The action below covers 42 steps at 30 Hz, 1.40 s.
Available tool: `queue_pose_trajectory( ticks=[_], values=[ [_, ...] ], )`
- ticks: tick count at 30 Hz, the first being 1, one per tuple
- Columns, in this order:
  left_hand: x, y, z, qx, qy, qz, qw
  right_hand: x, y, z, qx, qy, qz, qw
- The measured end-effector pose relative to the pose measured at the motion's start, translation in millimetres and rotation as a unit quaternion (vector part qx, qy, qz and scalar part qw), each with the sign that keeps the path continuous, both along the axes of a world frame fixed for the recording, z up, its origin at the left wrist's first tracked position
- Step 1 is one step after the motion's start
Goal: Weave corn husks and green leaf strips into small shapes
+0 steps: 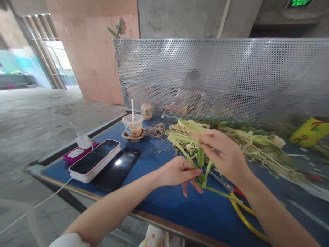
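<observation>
My left hand (183,171) pinches a small bundle of green leaf strips (203,179) between thumb and fingers, above the blue tabletop. Loose strip ends stick out of it upward and to the right. Just above and to the right, my right hand (224,150) has its fingertips closed on the upper end of one green strip (200,159); motion blurs these fingertips a little. Scissors with yellow and red handles (243,212) lie partly under my right forearm. Behind both hands spreads a pile of leaves and husks (250,141).
On the left are a phone on a white block (95,160), a dark phone (117,168), a purple box (75,154) and a drink cup (133,126) with a straw. Tangled twine (156,130) lies near the cup. A perforated metal screen (222,75) stands behind; a person is beyond it.
</observation>
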<state>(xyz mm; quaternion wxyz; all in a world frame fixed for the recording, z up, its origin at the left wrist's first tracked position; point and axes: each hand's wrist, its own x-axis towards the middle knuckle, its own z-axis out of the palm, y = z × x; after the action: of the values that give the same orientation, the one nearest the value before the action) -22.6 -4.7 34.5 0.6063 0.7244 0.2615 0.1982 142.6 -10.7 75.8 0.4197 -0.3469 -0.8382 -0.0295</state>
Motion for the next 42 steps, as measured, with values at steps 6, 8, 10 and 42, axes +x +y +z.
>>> queue_pose_trajectory(
  ticks=[6, 8, 10, 42],
  values=[
    [-1.0, 6.0, -1.5, -0.054, -0.05, 0.013, 0.997, 16.7, -15.6, -9.4, 0.15, -0.227, -0.031, 0.962],
    [-1.2, 7.2, -0.8, -0.063, -0.071, 0.016, 0.995, 20.1, -17.0, -11.9, 0.19, -0.265, 0.012, 0.945],
    [-1.4, 7.3, 0.4, -0.066, -0.075, 0.019, 0.995, 22.4, -15.8, -13.1, 0.213, -0.252, 0.03, 0.944],
    [-0.3, 13.3, -7.7, -0.06, -0.073, 0.051, 0.994, 7.2, -7.2, -19.8, 0.061, -0.143, 0.098, 0.983]
  ],
)
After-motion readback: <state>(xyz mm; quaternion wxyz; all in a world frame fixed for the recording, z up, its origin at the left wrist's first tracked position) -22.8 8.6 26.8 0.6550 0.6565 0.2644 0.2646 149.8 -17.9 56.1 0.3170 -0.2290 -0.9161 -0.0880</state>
